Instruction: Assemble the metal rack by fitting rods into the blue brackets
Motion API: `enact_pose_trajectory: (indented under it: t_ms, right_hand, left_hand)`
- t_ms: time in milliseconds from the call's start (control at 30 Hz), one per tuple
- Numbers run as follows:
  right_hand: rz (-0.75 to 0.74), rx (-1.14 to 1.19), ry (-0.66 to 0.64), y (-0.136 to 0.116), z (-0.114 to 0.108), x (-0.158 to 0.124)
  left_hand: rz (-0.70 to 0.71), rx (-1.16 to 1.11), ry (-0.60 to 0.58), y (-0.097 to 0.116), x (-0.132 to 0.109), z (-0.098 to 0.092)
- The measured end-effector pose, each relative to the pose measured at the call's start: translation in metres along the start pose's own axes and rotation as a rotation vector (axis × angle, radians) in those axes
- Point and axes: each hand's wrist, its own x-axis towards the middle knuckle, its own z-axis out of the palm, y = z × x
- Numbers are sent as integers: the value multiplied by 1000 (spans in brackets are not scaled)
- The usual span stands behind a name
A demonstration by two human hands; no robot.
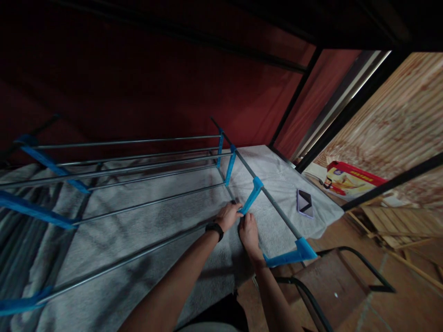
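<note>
A rack of grey metal tubes (138, 254) joined by blue plastic brackets lies on a grey-white cloth. My left hand (228, 216), with a dark band on its wrist, is closed round the lower end of a blue bracket (252, 199). Just to its right, my right hand (249, 230) has its fingers bent against the lower tube, below the same bracket; what they grip is hidden. Nearer to me on the right, another blue bracket (304, 250) joins the long upper tube (280, 213). More blue brackets (57, 168) hold the tubes at the left.
A phone (305, 203) rests on the cloth at the right. Beyond the edge are a red and yellow box (356, 179), a chair (332, 281) and wooden slats (398, 226). Dark frame posts (297, 99) and a red wall (155, 83) stand behind.
</note>
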Motion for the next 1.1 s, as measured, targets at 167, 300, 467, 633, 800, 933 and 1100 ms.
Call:
enact_pose_trajectory:
  t_ms: [167,300,467,633,800,933,1100]
  right_hand:
    - [-22,-24,13,1,-2,2]
    - [-47,-14,4,8,-2,1]
    - [-89,-30,-6,19,2,2]
    - [-93,-43,-7,20,3,2]
    - [-102,-11,8,15,2,0]
    - [-102,-23,26,15,3,1]
    - [-93,-8,7,15,3,1]
  left_hand:
    - [21,87,26,2,-5,3]
    - [1,163,18,9,-15,1]
    - [6,239,-17,13,-22,3]
    - [8,250,3,13,-24,9]
    - [-18,250,21,14,-25,13]
    - [-24,265,7,14,-24,14]
    - [-15,260,13,12,-22,15]
